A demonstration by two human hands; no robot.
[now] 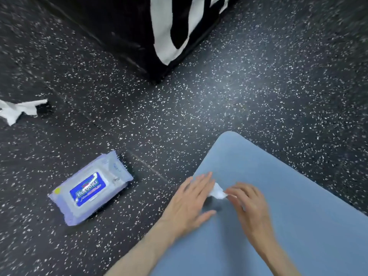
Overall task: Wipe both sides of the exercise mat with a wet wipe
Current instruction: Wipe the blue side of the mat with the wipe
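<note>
A light blue exercise mat (278, 196) lies flat on the speckled floor, its rounded corner pointing away from me. A small crumpled white wet wipe (218, 191) sits between my two hands near the mat's left edge. My right hand (248, 204) pinches the wipe's right end with curled fingers. Flat on the mat, fingers straight, my left hand (192, 202) touches the wipe's left end with its fingertips. The picture is slightly blurred.
A pale purple pack of wet wipes (91, 188) with a blue label lies on the floor left of the mat. A used white wipe (18, 110) lies at the far left. A large black-and-white box (151, 30) stands behind.
</note>
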